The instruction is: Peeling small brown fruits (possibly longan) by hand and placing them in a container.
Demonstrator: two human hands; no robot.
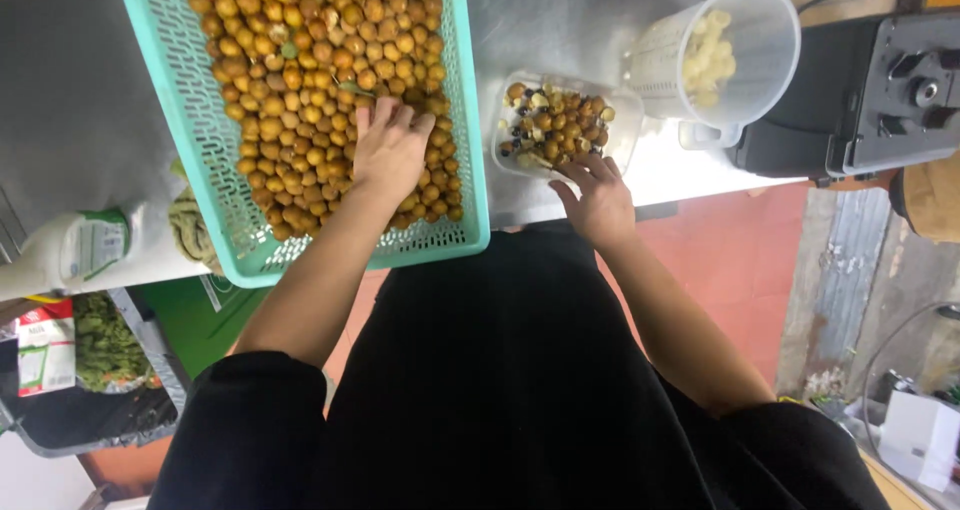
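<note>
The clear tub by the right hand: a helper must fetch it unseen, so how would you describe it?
On the steel counter, right of the turquoise basket, sits the clear tub at the right hand. Unlike the measuring jug of pale pieces, it holds brown shells and dark seeds.

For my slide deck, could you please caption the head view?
Left hand rests among brown fruits in a teal basket; right hand touches a clear tub of peelings.

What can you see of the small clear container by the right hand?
The small clear container is a shallow, rounded-cornered tub that looks like plastic, open on top, sitting flat on the metal counter between the turquoise basket and the clear measuring jug. It holds brown fruit shells, dark seeds and pale bits. The right hand rests at its near edge; fingertips touch the rim.
</note>
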